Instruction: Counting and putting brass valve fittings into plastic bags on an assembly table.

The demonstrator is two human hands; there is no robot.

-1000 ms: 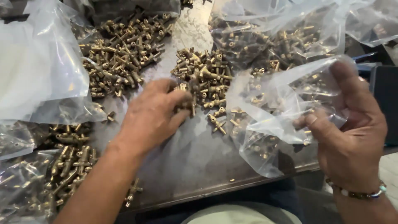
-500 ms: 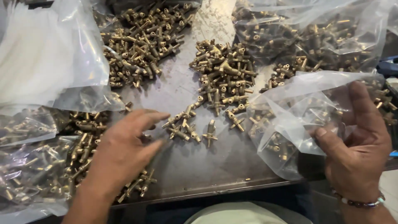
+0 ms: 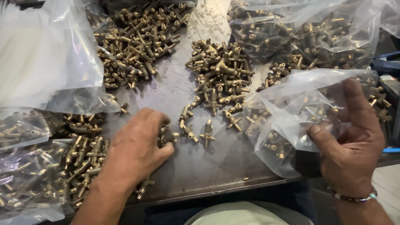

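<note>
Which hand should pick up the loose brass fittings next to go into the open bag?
Probably the left hand: it lies palm down on the loose brass fittings, fingers touching some. The right hand is busy pinching the clear plastic bag.

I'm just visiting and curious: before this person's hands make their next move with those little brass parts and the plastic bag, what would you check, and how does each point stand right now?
1. Left hand on parts: ok, it lies palm down over a few brass fittings on the metal table.
2. Left grip closed on a fitting: cannot tell, fingers hide it.
3. Right hand holds the clear bag: ok, thumb and fingers pinch its plastic.
4. Bag mouth open: cannot tell, the plastic is crumpled.
5. Loose fittings away from the table's near edge: not ok, one lies near it.
</note>
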